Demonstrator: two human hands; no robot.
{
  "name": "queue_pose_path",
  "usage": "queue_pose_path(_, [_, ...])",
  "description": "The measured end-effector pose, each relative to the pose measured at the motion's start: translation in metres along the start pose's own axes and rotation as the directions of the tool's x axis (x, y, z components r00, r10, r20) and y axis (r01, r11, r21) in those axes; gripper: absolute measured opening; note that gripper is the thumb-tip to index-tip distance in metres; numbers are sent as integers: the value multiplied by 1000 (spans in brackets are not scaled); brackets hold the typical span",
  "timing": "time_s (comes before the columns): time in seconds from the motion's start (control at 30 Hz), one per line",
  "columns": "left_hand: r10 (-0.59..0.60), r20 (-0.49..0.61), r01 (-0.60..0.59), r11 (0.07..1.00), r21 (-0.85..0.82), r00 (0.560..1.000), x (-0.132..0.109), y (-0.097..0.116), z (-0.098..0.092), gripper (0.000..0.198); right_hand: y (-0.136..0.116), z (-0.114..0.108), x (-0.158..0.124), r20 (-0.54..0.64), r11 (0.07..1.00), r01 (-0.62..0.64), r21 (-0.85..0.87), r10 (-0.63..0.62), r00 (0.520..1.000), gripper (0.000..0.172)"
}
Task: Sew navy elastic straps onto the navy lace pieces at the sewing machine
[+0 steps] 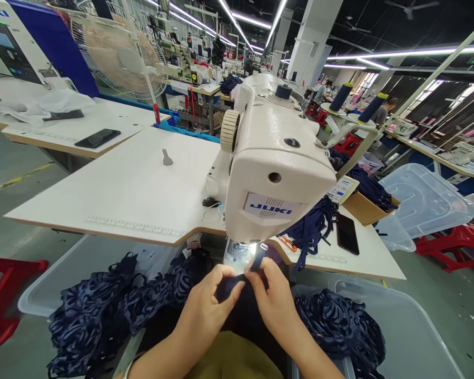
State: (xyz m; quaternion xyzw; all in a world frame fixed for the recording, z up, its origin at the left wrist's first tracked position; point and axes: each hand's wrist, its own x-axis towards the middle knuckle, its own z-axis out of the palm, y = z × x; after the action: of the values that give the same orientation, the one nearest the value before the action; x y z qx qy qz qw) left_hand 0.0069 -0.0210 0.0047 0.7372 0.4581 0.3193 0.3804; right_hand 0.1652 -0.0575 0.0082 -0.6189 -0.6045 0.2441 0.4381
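Note:
My left hand (pixel 205 302) is closed, its thumb and fingers pinching a piece of dark navy fabric (pixel 228 286). Close beside it, my right hand (pixel 274 295) pinches a narrow navy strap (pixel 257 260) that rises toward the lit stitching area. Both hands are just in front of the head of a white JUKI sewing machine (pixel 280 181), below its nameplate. The needle and presser foot cannot be made out. Whether strap and fabric are one piece is hidden by my fingers.
Patterned navy garments (pixel 95 310) hang over a clear bin at left; another pile (pixel 339 326) lies in a bin at right. Navy straps (pixel 312 226), orange-handled snips (pixel 287 243) and a phone (pixel 347 233) lie right of the machine. A grey metal piece (pixel 166 157) rests on the white table (pixel 142 184).

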Motion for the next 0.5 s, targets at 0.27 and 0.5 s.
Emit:
queue_pose_path(0.27, [698,-176,-523,658,542,694,4,-11,-15,34,-1,6,18,-30,999,-21,41,22,999,6])
queue_pose_path(0.5, [709,234,-709,502,495,665,15,-21,-20,39,6,7,30,105,870,-226,438,200,974,16])
